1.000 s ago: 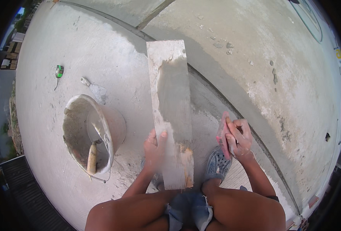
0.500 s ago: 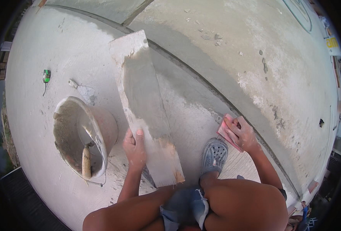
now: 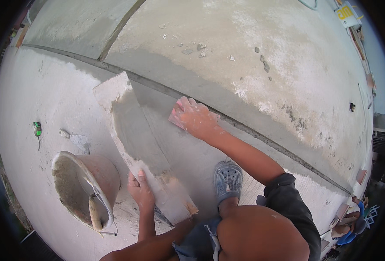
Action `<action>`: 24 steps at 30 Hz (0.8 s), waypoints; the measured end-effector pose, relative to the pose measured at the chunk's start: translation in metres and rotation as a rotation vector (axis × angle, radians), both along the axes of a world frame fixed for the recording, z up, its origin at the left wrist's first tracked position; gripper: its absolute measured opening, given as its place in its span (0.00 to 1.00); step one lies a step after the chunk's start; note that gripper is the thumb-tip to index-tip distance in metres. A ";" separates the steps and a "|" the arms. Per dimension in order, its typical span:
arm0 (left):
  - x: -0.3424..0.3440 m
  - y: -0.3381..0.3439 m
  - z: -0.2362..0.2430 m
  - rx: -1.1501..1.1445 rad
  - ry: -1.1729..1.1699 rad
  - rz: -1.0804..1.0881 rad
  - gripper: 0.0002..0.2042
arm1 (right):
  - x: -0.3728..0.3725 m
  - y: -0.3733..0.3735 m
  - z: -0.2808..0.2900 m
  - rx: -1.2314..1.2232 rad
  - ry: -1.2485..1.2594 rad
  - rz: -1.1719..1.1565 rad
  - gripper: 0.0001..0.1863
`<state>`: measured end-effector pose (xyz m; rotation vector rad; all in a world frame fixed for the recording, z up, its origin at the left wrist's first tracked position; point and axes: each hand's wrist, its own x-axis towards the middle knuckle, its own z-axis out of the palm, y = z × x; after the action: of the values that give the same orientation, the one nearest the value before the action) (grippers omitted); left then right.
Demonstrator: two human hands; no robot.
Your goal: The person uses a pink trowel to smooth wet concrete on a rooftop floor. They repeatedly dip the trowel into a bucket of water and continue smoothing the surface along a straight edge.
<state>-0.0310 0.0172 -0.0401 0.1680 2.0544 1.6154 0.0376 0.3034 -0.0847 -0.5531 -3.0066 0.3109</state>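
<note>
My left hand [image 3: 141, 190] grips the near left edge of a long board [image 3: 177, 202], thumb on top. Grey wet mortar [image 3: 138, 126] is spread over the board's middle. My right hand [image 3: 197, 118] is closed over a flat pink rectangular pad [image 3: 174, 116], pressed to the concrete just on my side of a long dark groove [image 3: 262, 137]. Its fingers hide much of the pad; whether it is foam or plastic I cannot tell. A damp grey band of mortar runs along the groove under the pad.
To the left, a mortar-crusted bucket [image 3: 105, 174] lies tilted, with a wooden-handled tool [image 3: 95, 213] inside. Beyond it are a small trowel [image 3: 77, 140] and a green tape measure [image 3: 37, 128]. Loose mortar crumbs [image 3: 201, 46] dot the far slab. Another person [image 3: 349, 224] is at the far lower right.
My right hand has swept leftward and farther out along the groove with the pink pad, its arm now stretched across my knee. My left hand keeps its hold on the board. The whole view has shifted.
</note>
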 end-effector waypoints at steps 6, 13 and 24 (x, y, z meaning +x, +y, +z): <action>0.002 0.003 0.003 0.006 0.030 0.004 0.18 | 0.087 0.012 0.000 0.022 0.003 -0.023 0.10; 0.004 0.008 -0.003 -0.025 0.039 -0.061 0.18 | 0.270 0.009 0.044 0.055 -0.161 -0.126 0.13; 0.011 0.011 -0.004 -0.002 0.025 -0.094 0.19 | 0.409 0.006 0.078 0.039 -0.330 -0.136 0.13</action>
<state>-0.0202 0.0279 -0.0443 0.2812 2.0358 1.5619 0.4465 0.3092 -0.0063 -0.8800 -3.2538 0.1651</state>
